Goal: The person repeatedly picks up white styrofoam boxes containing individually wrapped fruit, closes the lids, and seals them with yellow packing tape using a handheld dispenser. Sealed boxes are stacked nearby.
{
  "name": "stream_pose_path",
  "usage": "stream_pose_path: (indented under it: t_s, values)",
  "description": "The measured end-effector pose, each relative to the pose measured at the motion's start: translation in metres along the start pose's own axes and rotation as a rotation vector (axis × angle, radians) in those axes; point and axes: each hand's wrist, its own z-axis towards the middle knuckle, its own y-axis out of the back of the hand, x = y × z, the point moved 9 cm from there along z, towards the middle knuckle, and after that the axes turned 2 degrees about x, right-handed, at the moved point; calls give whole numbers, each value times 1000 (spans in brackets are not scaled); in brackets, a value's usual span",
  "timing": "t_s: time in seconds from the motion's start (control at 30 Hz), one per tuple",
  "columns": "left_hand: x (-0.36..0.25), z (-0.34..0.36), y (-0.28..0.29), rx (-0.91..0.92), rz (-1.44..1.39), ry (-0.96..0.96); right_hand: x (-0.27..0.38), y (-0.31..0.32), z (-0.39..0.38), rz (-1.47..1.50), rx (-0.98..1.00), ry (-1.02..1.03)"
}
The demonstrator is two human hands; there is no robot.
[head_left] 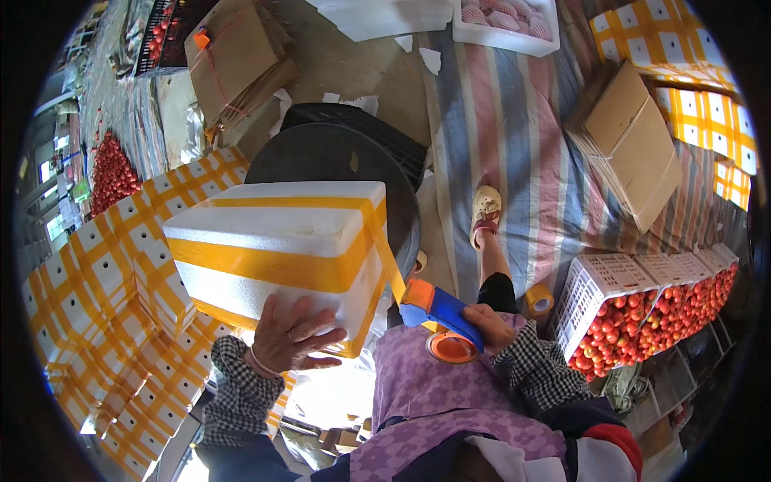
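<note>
A white foam box (265, 221) with yellow tape bands lies tilted on a round black stand (345, 153) in front of me. My left hand (297, 333) rests against the box's near side with its fingers spread. In my right hand (490, 325) is a blue and orange tape dispenser (438, 309), gripped by its handle. From the dispenser a strip of yellow tape (388, 257) runs up to the right end of the box and sticks there. The box's underside is hidden.
Taped foam boxes (120, 273) are stacked at the left. Crates of tomatoes (642, 313) stand at the right, near a loose tape roll (539, 299). Flattened cardboard (630, 140) lies on the striped sheet (514, 145); more cardboard (237, 60) leans at the back left. An open foam box (506, 36) holds net-wrapped items.
</note>
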Motion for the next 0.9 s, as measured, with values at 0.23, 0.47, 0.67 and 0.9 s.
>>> stream_pose_path:
  t_s: [0.23, 0.47, 0.67, 0.9]
  values:
    - [-22, 41, 9, 88, 295, -342, 7, 10, -15, 62, -21, 22]
    - [13, 70, 23, -40, -135, 52, 78, -8, -9, 42, 54, 211]
    - [34, 78, 33, -137, -165, 234, 29, 4, -10, -106, -53, 73]
    - [39, 77, 41, -204, -204, 286, 61, -32, 23, -274, -11, -283]
